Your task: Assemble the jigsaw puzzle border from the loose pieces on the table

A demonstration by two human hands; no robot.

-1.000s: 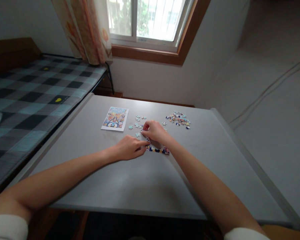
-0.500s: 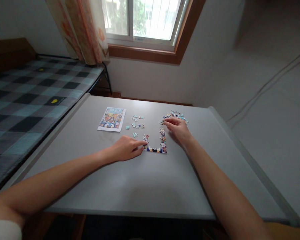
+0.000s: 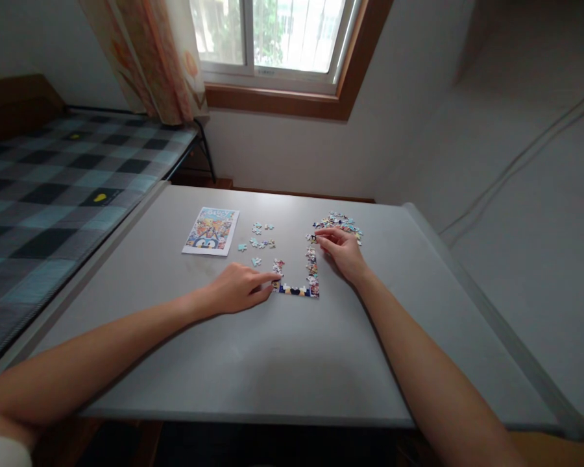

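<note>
A U-shaped run of joined jigsaw pieces [image 3: 313, 269] lies on the table, with two side strips and a bottom row. My left hand [image 3: 237, 287] rests flat beside its left strip, index finger stretched out and touching the pieces there. At the top of the right strip, my right hand [image 3: 343, 253] pinches a small puzzle piece [image 3: 312, 238] between thumb and fingertips. That piece is at or very near the strip's end; whether it is joined I cannot tell. Behind the right hand sits a pile of loose pieces [image 3: 338, 220], partly covered by it.
Several loose pieces [image 3: 260, 243] lie left of the U shape. A printed picture sheet [image 3: 211, 231] lies farther left on the grey table [image 3: 253, 363]. A bed with a checked cover [image 3: 102, 168] stands at the left, and a window [image 3: 292, 35] is ahead.
My right hand has moved slightly with its piece, bringing it closer to the top of the right strip. My left hand stays on the left strip. The view has shifted a little.
</note>
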